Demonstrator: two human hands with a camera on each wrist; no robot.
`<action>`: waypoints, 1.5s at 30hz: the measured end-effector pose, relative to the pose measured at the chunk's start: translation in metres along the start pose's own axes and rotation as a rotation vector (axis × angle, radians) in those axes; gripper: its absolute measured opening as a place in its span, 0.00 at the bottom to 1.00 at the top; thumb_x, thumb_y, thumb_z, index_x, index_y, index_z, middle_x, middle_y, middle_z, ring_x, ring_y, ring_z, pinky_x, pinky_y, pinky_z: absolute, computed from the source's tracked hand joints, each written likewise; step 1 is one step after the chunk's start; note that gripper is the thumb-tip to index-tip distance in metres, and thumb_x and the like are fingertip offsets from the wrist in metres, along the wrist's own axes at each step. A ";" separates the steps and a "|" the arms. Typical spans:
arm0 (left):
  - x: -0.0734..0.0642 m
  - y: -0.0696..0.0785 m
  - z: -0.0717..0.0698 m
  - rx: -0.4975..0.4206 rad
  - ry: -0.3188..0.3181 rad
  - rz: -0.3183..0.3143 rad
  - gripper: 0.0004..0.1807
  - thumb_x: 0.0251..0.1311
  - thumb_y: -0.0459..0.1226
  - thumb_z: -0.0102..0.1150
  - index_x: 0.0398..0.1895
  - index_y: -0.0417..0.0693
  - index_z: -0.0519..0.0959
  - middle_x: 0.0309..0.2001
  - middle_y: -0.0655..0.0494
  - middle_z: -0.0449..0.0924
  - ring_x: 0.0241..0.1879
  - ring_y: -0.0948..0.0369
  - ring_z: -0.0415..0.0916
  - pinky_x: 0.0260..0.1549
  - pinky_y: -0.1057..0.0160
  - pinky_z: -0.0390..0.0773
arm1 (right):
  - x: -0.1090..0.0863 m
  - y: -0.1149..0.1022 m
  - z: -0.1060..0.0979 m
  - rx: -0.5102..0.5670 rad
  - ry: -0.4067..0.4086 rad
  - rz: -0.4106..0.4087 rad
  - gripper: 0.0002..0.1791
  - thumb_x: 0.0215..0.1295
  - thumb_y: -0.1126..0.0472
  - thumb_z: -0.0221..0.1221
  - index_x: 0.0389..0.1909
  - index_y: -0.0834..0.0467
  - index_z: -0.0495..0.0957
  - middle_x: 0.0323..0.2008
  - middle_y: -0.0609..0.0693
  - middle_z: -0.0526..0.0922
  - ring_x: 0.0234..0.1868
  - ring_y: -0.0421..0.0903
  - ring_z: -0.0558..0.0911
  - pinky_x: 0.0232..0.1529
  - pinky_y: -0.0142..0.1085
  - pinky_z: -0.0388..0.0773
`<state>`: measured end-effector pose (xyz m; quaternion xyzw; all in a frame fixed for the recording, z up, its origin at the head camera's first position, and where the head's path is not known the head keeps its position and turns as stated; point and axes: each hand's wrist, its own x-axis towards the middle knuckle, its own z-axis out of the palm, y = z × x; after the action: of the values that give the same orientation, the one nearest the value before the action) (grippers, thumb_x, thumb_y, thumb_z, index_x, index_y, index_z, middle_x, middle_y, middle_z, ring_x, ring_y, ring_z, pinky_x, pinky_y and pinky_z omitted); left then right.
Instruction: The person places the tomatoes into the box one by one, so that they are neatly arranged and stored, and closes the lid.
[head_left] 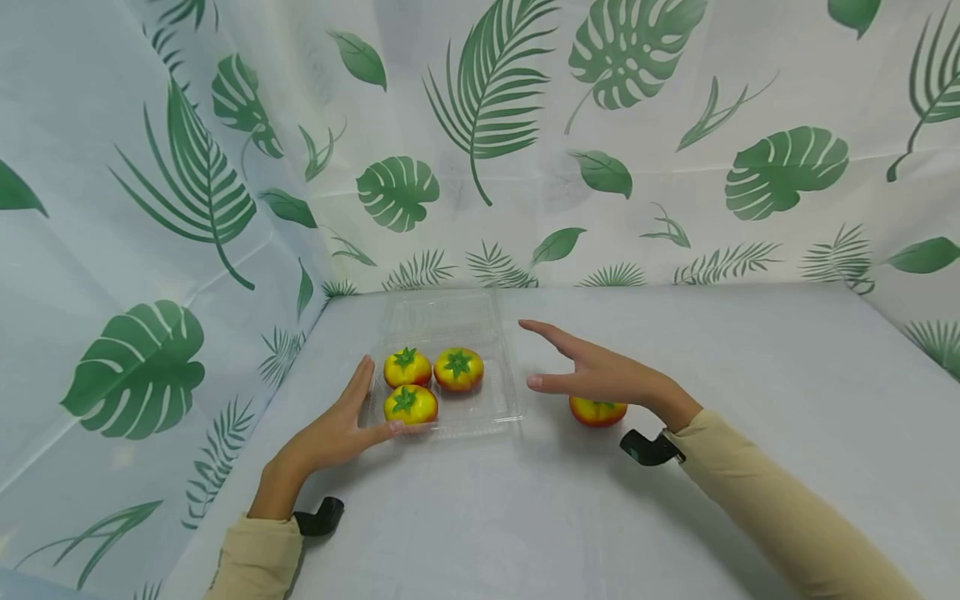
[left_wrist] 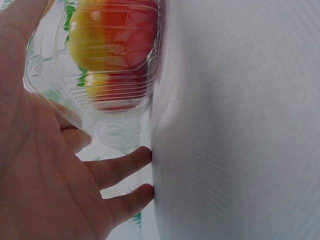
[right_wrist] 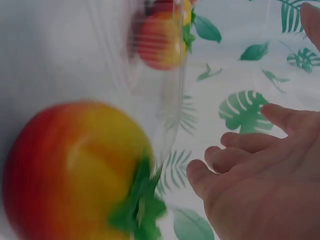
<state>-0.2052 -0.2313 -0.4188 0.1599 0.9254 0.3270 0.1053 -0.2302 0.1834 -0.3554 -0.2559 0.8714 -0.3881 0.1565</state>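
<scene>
A clear plastic clamshell box [head_left: 491, 404] lies with its lid [head_left: 442, 312] folded back, away from me. Inside its left part sit three red-and-yellow tomatoes with green star-shaped tops: one at the back left [head_left: 407, 367], one at the front left [head_left: 410, 405] and one to their right [head_left: 458, 369]. My left hand [head_left: 330, 429] rests against the box's left front corner, thumb along the front rim, fingers spread. Over a fourth tomato [head_left: 597, 412], right of the box, hovers my right hand [head_left: 600, 371], fingers extended and holding nothing; it partly hides that tomato.
The box and loose tomato are on a white-covered table [head_left: 525, 517]. Behind it hangs a white curtain [head_left: 525, 225] with green leaf prints, and another leaf-print sheet [head_left: 247, 333] runs along the left. Each wrist carries a small black camera [head_left: 321, 517].
</scene>
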 end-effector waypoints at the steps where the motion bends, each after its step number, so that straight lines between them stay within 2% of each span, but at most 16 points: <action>1: 0.000 -0.001 0.000 -0.003 0.001 0.002 0.67 0.68 0.63 0.63 0.87 0.40 0.29 0.87 0.44 0.22 0.85 0.42 0.29 0.78 0.36 0.41 | -0.002 0.002 -0.001 -0.005 0.002 0.006 0.53 0.71 0.34 0.63 0.88 0.41 0.47 0.87 0.52 0.47 0.84 0.62 0.50 0.74 0.74 0.52; 13: 0.002 -0.001 0.002 0.003 -0.004 -0.005 0.68 0.67 0.65 0.63 0.87 0.41 0.29 0.87 0.45 0.22 0.85 0.43 0.30 0.78 0.36 0.41 | -0.030 0.028 -0.016 0.015 0.005 0.019 0.52 0.70 0.38 0.66 0.88 0.41 0.49 0.86 0.53 0.49 0.83 0.64 0.51 0.72 0.75 0.55; 19: 0.001 -0.001 0.001 0.002 0.001 -0.012 0.68 0.67 0.65 0.63 0.87 0.41 0.29 0.87 0.45 0.22 0.85 0.42 0.31 0.78 0.37 0.42 | -0.040 0.040 -0.022 0.058 -0.034 0.000 0.51 0.71 0.43 0.67 0.87 0.46 0.50 0.86 0.56 0.50 0.82 0.68 0.55 0.74 0.70 0.58; 25: 0.000 0.000 0.001 0.008 -0.007 -0.022 0.67 0.67 0.64 0.63 0.87 0.41 0.29 0.87 0.44 0.23 0.85 0.41 0.31 0.78 0.36 0.41 | -0.049 0.048 -0.024 0.067 -0.049 0.054 0.51 0.71 0.45 0.68 0.87 0.46 0.51 0.86 0.58 0.50 0.80 0.68 0.61 0.71 0.68 0.65; 30: -0.001 0.001 0.000 0.013 -0.004 -0.019 0.67 0.68 0.63 0.63 0.87 0.40 0.29 0.87 0.43 0.23 0.85 0.40 0.31 0.78 0.36 0.41 | -0.056 0.053 -0.025 0.044 -0.047 0.074 0.51 0.70 0.46 0.69 0.87 0.46 0.52 0.85 0.59 0.51 0.76 0.68 0.67 0.69 0.70 0.67; 38: -0.001 0.004 0.000 0.009 -0.006 -0.020 0.67 0.67 0.63 0.63 0.87 0.40 0.29 0.87 0.42 0.23 0.85 0.40 0.31 0.78 0.36 0.41 | -0.063 0.062 -0.029 0.038 -0.049 0.047 0.49 0.70 0.49 0.69 0.86 0.48 0.55 0.84 0.61 0.53 0.75 0.70 0.69 0.68 0.72 0.66; 45: 0.001 0.000 0.001 0.003 0.003 -0.013 0.68 0.67 0.64 0.63 0.87 0.40 0.29 0.87 0.44 0.23 0.85 0.41 0.32 0.78 0.36 0.42 | -0.066 0.068 -0.026 0.084 -0.058 -0.014 0.45 0.71 0.56 0.70 0.84 0.58 0.59 0.81 0.65 0.60 0.73 0.70 0.71 0.70 0.63 0.71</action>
<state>-0.2056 -0.2299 -0.4196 0.1538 0.9270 0.3252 0.1058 -0.2107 0.2746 -0.3852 -0.2662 0.8477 -0.4179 0.1894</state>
